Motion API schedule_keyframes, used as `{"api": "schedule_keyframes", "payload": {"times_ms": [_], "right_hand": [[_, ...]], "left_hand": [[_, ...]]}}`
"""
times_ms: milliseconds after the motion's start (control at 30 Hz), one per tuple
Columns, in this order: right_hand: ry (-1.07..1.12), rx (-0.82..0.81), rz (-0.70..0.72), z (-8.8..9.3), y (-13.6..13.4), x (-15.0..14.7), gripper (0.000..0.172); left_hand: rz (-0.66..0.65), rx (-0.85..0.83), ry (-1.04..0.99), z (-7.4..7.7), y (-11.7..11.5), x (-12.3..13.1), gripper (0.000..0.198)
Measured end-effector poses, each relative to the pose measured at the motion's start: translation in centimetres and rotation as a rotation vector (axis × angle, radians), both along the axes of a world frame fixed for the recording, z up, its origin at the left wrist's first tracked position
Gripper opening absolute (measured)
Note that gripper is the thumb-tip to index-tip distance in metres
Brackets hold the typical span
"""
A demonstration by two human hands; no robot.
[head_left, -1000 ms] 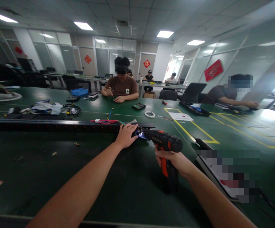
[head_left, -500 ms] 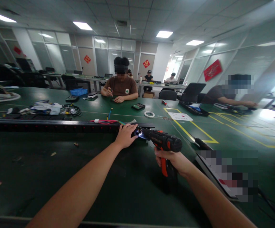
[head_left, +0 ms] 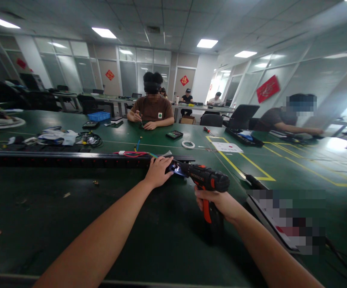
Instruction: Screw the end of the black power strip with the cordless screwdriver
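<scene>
My right hand is wrapped round the grip of a black and orange cordless screwdriver. Its lit nose points left at the right end of a long black power strip that lies across the green table. My left hand rests on that end of the strip, fingers curled over its top beside the tool's nose. Red, blue and green wires come out of the strip just behind my left hand.
A person in a brown shirt works across the table; another person sits at the right. A white tape roll, a blue bin, cables and parts lie on the far side. A dark flat case sits at my right.
</scene>
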State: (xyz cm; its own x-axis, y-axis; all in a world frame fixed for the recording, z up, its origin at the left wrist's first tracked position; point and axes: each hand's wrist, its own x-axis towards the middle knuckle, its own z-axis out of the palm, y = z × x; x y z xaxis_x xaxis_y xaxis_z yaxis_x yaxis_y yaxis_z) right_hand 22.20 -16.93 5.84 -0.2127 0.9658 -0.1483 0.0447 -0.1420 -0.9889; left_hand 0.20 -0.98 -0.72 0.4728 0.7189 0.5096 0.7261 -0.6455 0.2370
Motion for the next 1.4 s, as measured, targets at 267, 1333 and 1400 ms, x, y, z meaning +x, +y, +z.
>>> {"api": "schedule_keyframes", "payload": {"times_ms": [267,1333,1400], "right_hand": [[-0.004,0.006,0.009,0.19,-0.08,0.00,0.026],[-0.030,0.010,0.007,0.65,-0.25,-0.19,0.026],[-0.029,0.017,0.009,0.65,-0.28,-0.15,0.024]], "left_hand": [[-0.004,-0.002,-0.001,0.01,0.04,-0.01,0.064],[-0.003,-0.001,-0.005,0.18,0.10,-0.04,0.064],[-0.001,0.003,-0.008,0.13,0.09,-0.01,0.063]]}}
